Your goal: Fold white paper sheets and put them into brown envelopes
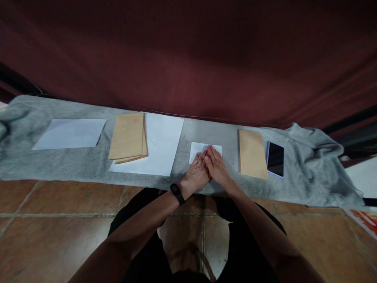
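A small white folded paper [194, 149] lies on the grey cloth in front of me, partly hidden beneath both hands. My left hand [197, 171], with a black band at its wrist, presses down on the near part of the paper, fingers stretched forward. My right hand [216, 165] lies flat beside it, its fingers reaching over the paper and touching the left fingers. Neither hand is wrapped round anything.
Brown envelopes [128, 135] lie on a large white sheet [163, 143] at left, with another white sheet [70, 133] farther left. To the right are a brown envelope [253, 153], a phone [276, 159] and bunched grey cloth [315, 157]. A dark red curtain [188, 86] hangs behind.
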Motion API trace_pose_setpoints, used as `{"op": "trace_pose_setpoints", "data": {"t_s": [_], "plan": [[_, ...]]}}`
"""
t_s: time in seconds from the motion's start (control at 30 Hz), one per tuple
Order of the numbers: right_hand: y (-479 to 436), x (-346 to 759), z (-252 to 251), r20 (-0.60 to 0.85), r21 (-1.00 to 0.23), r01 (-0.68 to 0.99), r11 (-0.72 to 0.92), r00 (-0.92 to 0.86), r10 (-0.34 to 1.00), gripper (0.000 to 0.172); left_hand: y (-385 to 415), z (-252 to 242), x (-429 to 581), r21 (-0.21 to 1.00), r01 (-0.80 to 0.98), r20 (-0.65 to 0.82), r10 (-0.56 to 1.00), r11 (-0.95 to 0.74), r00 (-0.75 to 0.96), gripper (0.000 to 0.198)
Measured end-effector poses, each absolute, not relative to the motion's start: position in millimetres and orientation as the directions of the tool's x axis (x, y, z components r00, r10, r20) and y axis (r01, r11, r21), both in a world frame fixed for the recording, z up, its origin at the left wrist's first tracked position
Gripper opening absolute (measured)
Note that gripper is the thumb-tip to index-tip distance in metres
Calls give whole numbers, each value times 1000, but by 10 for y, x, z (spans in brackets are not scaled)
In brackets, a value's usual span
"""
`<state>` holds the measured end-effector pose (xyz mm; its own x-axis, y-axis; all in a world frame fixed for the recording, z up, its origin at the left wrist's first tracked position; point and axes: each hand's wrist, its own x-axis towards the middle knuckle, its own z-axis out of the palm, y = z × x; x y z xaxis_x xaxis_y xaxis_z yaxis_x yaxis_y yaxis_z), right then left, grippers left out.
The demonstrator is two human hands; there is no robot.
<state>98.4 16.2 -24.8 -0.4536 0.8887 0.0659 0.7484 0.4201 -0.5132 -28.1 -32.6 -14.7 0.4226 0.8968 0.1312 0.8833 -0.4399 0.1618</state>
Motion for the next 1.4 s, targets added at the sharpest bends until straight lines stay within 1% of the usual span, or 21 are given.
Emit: {"op": "trace_pose_setpoints", "data": {"t_s": [0.33,0.53,0.83,0.93,1.1,1.23,1.4], "plan": [[197,1081,-291,58,-383,819,427,-440,896,65,-358,-191,-298,270,892,158,930,-364,332,65],[179,1155,-314,91,-264,844,466,-459,884,63,-386,-203,-355,273,915,171,951,-298,259,64],[191,1274,-358,182,-207,864,459,-427,886,65,-342,-245,-505,300,927,161,970,-224,182,68],[201,1310,-384,213,-180,866,466,-429,878,65,-321,-223,-540,279,942,139,979,-186,152,73],[202,1341,-423,254,-127,874,470,-429,867,65,-301,-116,-543,175,980,64,994,-96,86,73],[201,1345,-403,270,-133,870,476,-430,861,63,-248,-54,-522,130,989,91,994,-75,64,70],[210,1225,-302,249,-217,867,449,-395,884,58,-115,-78,-445,169,973,159,979,-157,131,60]]}}
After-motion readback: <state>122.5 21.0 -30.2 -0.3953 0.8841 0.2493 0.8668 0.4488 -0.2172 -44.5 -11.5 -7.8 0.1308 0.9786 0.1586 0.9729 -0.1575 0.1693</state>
